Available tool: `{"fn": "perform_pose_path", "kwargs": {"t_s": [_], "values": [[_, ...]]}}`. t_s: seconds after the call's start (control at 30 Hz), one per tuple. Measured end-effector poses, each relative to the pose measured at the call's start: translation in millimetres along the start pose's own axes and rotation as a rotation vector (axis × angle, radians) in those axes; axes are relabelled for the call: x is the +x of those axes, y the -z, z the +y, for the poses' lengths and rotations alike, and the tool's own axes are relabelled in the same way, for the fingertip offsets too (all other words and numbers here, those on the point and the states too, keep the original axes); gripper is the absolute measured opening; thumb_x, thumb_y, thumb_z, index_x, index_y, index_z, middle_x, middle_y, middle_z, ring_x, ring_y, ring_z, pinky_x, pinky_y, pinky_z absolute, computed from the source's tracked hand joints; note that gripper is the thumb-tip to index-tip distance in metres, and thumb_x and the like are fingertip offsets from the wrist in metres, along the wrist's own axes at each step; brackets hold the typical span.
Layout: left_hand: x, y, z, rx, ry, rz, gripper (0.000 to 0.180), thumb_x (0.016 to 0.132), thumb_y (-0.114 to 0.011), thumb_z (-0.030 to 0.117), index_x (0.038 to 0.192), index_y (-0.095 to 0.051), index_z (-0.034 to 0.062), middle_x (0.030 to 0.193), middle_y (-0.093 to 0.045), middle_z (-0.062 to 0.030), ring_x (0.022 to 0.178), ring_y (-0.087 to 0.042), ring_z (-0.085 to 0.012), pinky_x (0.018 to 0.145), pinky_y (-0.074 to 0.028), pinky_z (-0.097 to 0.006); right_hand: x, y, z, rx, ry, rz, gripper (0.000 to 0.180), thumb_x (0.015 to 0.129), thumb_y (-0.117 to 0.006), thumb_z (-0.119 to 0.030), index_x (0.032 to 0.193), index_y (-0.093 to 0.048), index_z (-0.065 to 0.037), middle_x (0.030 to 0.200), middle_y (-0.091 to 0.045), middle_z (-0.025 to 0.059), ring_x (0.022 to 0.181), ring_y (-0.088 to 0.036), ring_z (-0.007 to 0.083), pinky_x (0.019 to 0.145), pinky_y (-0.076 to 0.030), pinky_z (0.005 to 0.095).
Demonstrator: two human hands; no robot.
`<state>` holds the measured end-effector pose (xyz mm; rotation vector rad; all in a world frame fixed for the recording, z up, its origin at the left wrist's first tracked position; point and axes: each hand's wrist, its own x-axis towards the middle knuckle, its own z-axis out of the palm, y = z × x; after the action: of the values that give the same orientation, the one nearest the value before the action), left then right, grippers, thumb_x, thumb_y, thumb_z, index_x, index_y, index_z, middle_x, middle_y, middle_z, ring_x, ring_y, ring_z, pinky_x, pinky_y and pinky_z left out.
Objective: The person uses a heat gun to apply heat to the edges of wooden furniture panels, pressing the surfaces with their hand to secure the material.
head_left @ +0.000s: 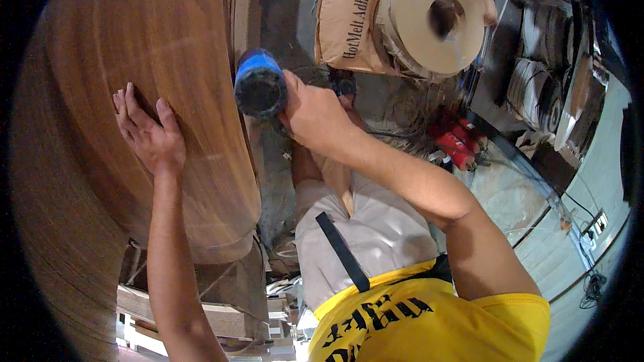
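A brown wood-grain panel (194, 47) fills the left side, lying on a stack of boards. My left hand (151, 131) rests flat on its top face, fingers spread, holding nothing. At the panel's right edge, my right hand (312, 110) is wrapped round a blue-and-black cylindrical power tool (259, 84). The tool's round black end faces up toward me. Its lower end is hidden, so I cannot tell whether it touches the edge.
A large tan roll of edge banding (409, 23) lies against a paper sack (352, 20) on the floor ahead. Red tools (456, 141) stand on the floor to the right, near a metal rail (523, 167). A black cable (594, 288) hangs at the far right.
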<state>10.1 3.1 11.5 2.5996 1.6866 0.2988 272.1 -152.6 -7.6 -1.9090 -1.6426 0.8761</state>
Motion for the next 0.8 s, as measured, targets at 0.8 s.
{"fn": "perform_pose_path", "kwargs": {"t_s": [0.8], "values": [[0,1,2,-0.005,0.057,0.007,0.066,0.106,-0.055,0.040,0.162,-0.034,0.0132,0.166,-0.037,-0.0149,0.158,-0.030,-0.0309,0.130,-0.021,-0.049,84,61,16,-0.279,-0.065,-0.179,0.032,0.096,-0.071,-0.028,0.097,-0.069,0.003,0.091,-0.071,0.0290,0.089,-0.069,0.0483,0.077,-0.056,0.0561]]}}
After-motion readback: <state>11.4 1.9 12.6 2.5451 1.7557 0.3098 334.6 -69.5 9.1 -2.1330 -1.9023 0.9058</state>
